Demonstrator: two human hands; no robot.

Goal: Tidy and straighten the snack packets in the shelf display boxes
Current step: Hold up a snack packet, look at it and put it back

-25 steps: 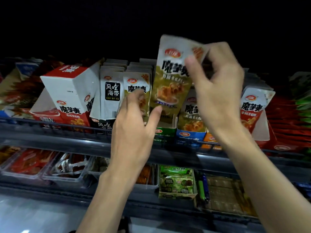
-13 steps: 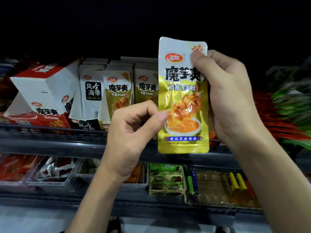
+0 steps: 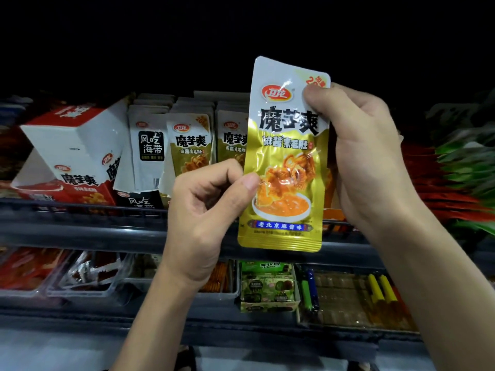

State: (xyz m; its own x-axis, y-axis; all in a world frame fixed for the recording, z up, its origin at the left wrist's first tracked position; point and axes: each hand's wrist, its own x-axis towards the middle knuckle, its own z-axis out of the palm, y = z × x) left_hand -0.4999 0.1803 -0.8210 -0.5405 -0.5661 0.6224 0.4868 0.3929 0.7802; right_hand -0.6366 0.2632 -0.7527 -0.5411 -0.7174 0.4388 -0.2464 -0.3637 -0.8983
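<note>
Here the gold packet (image 3: 284,145) hangs upright, right hand (image 3: 369,162) pinching its top corner, left hand (image 3: 203,210) its edge.

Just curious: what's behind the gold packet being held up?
Behind the held packet, a matching gold packet peeks out left, orange packaging right; the rest is covered.

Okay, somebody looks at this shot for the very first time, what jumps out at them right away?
The gold packet dominates the middle, held upright in front of the shelves: the right hand grips its top right corner and the left hand pinches its left edge. Behind it on the upper shelf stand matching gold packets, and at far left a white-and-red box sits tilted.
</note>
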